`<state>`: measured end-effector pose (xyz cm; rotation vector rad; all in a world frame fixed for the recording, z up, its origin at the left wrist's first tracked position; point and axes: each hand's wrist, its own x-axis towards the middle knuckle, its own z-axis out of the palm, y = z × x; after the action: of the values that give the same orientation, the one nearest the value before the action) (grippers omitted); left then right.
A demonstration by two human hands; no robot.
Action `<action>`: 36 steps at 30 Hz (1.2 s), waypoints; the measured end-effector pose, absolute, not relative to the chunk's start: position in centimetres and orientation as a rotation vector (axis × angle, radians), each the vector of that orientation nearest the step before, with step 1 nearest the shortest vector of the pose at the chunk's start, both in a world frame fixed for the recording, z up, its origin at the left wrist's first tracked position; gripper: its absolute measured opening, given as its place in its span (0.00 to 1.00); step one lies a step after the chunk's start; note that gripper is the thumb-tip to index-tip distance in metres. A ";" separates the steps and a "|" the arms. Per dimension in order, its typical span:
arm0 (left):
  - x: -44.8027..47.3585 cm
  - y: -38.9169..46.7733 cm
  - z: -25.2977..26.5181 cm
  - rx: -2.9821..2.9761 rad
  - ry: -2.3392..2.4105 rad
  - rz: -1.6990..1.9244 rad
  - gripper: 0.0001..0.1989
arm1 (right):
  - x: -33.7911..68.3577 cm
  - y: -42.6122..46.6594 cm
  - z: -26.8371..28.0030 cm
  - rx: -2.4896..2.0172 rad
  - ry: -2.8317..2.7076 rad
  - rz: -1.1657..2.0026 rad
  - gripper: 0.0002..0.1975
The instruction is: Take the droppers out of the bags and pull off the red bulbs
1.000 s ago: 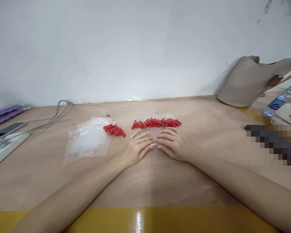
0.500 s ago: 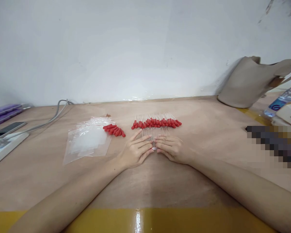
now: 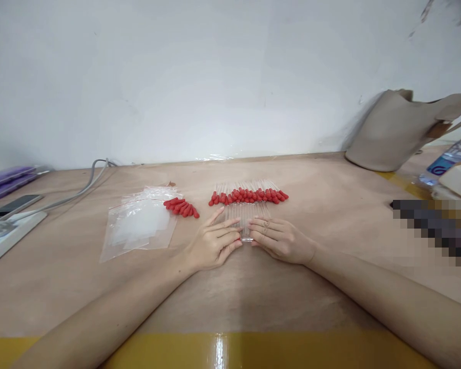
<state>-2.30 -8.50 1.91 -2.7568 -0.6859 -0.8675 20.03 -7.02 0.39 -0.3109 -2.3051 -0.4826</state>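
I log one beige bag [image 3: 384,130], one bottle [image 3: 447,160] at right; plastic sachets [image 3: 134,225] left; red bulbs [image 3: 253,195] just beyond. Left hand [image 3: 215,243], right hand [image 3: 283,239], fingers extended, touch clear tubes [image 3: 246,221] between them; count unclear.

I see a big gray bag [image 3: 388,136] by the wall [image 3: 215,77], with a bottle [image 3: 442,166] near it. Over to my left, 2 purple things [image 3: 7,177], maybe boxes, lie near a gray cord [image 3: 65,200].

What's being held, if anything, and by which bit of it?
The left grip and right grip touch the clear tubes, at both sides and by the near ends. Whether they're holding or just resting can't be told.
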 end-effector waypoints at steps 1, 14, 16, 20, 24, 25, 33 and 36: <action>-2.3 -8.5 1.9 -2.762 -0.688 -0.868 0.07 | 20.1 -7.0 0.4 -0.305 -2.301 -0.488 0.09; -5.0 -8.0 1.7 -2.621 -0.837 -0.973 0.05 | 22.9 -5.6 0.2 -0.574 -2.178 -0.365 0.09; -5.4 -7.6 1.6 -2.566 -0.920 -1.049 0.06 | 23.3 -5.0 0.0 -0.733 -2.139 -0.353 0.08; -6.8 -5.7 2.4 -2.398 -1.179 -1.183 0.08 | 23.3 -4.6 -0.4 -0.890 -2.122 -0.372 0.09; -10.8 -2.9 4.6 -2.114 -1.615 -1.184 0.13 | 22.9 -4.8 -0.4 -0.949 -2.123 -0.328 0.12; -12.1 -2.3 5.1 -2.077 -1.751 -1.169 0.14 | 22.8 -4.8 -0.4 -0.950 -2.127 -0.321 0.13; -17.9 0.6 4.1 -2.064 -2.173 -1.295 0.16 | 22.7 -4.9 -0.4 -0.941 -2.116 -0.308 0.10; -17.6 0.6 3.5 -2.084 -2.222 -1.162 0.13 | 22.6 -5.0 -0.2 -0.932 -2.104 -0.309 0.10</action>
<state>-17.65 0.58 3.48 -2.0841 -2.2220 -1.1615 22.61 -4.98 -0.21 -0.9319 -2.1045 -0.3095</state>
